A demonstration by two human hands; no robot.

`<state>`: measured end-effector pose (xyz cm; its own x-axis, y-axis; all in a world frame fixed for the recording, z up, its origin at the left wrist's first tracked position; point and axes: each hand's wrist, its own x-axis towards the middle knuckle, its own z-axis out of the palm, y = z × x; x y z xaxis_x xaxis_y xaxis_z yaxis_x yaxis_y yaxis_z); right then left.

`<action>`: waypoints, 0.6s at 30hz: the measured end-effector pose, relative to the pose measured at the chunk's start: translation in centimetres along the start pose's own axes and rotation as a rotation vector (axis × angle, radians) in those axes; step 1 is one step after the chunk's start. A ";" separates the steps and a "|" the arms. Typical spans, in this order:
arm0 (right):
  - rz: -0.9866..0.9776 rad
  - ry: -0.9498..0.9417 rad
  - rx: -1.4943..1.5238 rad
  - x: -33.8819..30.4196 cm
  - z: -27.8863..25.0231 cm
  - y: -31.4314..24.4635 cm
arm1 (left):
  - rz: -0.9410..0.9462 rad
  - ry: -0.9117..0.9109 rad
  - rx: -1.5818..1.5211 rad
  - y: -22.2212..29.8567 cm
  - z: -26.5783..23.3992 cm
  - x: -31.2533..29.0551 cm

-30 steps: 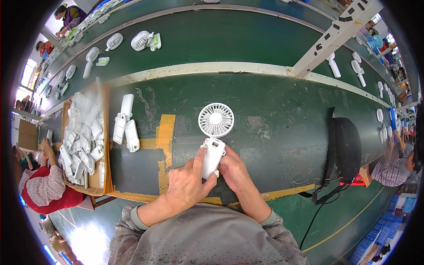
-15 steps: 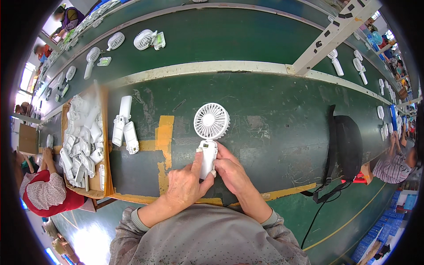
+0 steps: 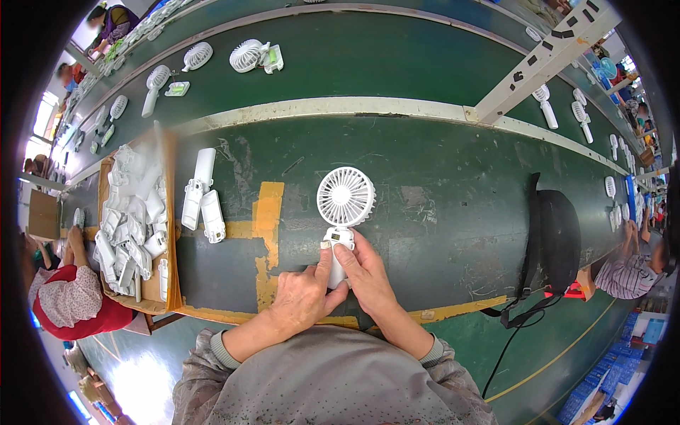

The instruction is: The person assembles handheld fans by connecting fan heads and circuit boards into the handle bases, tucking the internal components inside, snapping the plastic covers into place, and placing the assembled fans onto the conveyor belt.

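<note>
A white handheld fan (image 3: 346, 197) lies in front of me, its round grille pointing away and its handle toward my body. My left hand (image 3: 306, 292) grips the handle from the left, index finger near its top and thumb by the lower end. From the right, my right hand (image 3: 370, 275) closes on the same handle, its thumb pressing the face just below a small dark window. Fingers cover much of the handle. Left of the fan, several loose white handle shells (image 3: 204, 193) lie together on the dark green bench (image 3: 439, 241).
A cardboard box (image 3: 172, 234) full of white plastic parts stands at the left. A black bag (image 3: 558, 237) with straps lies at the right. Beyond a pale rail (image 3: 304, 108), more fans (image 3: 248, 55) sit on a green belt. A person (image 3: 85, 290) sits at the far left.
My right thumb has moved up from the handle's side onto its face, beside the left index finger. The belt's fans appear shifted slightly right; the view has also moved a little.
</note>
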<state>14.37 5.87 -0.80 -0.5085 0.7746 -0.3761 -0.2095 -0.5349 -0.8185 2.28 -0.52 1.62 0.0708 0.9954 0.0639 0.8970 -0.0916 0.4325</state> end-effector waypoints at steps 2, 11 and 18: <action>-0.023 0.013 -0.006 0.1 0.1 0.4 | -0.001 -0.006 0.020 0.2 0.0 -0.1; -0.023 -0.028 0.218 0.2 -1.1 0.6 | -0.131 0.029 -0.123 -0.1 0.0 0.2; -0.062 -0.122 0.319 0.1 -1.2 -0.2 | -0.396 -0.281 -0.931 -1.5 -0.2 1.4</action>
<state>15.37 6.46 -1.21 -0.5788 0.7733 -0.2588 -0.4842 -0.5813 -0.6540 0.98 1.01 1.22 0.0511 0.9182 -0.3928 0.1969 0.3763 0.9053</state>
